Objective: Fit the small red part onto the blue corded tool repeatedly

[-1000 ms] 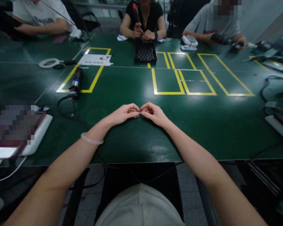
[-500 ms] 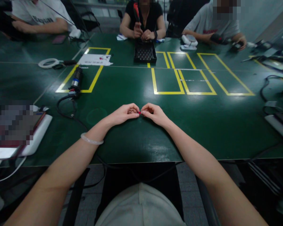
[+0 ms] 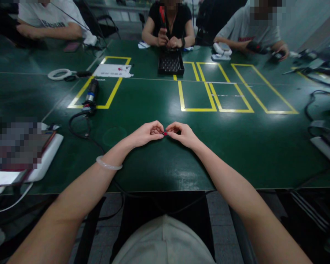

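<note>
Both of my hands meet just above the green table (image 3: pixel 222 146), near its middle. Between their fingertips is a small red piece (image 3: pixel 165 134) with a dark part beside it; it is too small to tell its kind. My left hand (image 3: pixel 147 134) pinches it from the left, thumb and fingers closed. From the right, my right hand (image 3: pixel 183 134) pinches the same piece. A pale bangle (image 3: pixel 109 164) circles my left wrist.
Yellow tape outlines (image 3: pixel 198 109) mark the table. A cylindrical black tool (image 3: pixel 91 93) with a cable lies left, near a white paper sheet (image 3: pixel 112 70). A black tray (image 3: pixel 171 65) stands before a co-worker (image 3: pixel 167 27). A tablet-like device (image 3: pixel 48 156) is at left.
The red piece shows more on my right fingers' side now, and its dark part shows near my left fingertips. Both hands keep their pinch. The whole view has shifted slightly.
</note>
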{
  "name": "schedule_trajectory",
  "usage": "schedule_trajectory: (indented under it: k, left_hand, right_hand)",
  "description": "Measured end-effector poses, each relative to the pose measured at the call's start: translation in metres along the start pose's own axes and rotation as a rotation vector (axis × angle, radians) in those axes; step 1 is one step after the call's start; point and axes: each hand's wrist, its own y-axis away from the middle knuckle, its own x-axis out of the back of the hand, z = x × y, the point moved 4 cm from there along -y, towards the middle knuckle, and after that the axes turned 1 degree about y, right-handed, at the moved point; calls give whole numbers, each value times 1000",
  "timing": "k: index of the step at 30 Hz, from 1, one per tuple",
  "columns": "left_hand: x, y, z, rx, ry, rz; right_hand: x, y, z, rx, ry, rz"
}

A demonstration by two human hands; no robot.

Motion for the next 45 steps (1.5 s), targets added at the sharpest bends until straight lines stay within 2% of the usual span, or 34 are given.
schedule_trajectory:
  k: [3,5,7,10,12,15,18,23,27,32,45]
  left_hand:
    - [15,-1,5,-41,-119,91]
    - [42,2,8,-72,-281,281]
    - [79,12,10,-54,-511,538]
    - [136,39,2,125,-863,879]
    - [166,59,-12,316,-954,1013]
    - [193,80,-35,546,-952,1044]
    - [204,85,-51,686,-948,982]
    - [212,80,-54,721,-971,958]
    - [206,77,-52,664,-936,983]
    - [185,70,-43,551,-892,981]
    - [117,30,-26,326,-940,749]
  right_hand:
    - [1,0,3,-7,-1,3]
    - [2,0,7,-18,-19,2]
    - [2,-1,9,-22,-27,-8]
    - [1,-1,10,-15,-20,-17]
    - [1,-1,10,-14,-15,-18]
    - [2,-1,11,-17,-11,-11]
    - [3,-1,12,-15,-4,-14]
    - [3,0,10,-12,8,-19]
    - [2,0,9,-6,23,-15]
    - [2,-1,9,4,35,-23]
    - [2,-1,8,-8,56,-18]
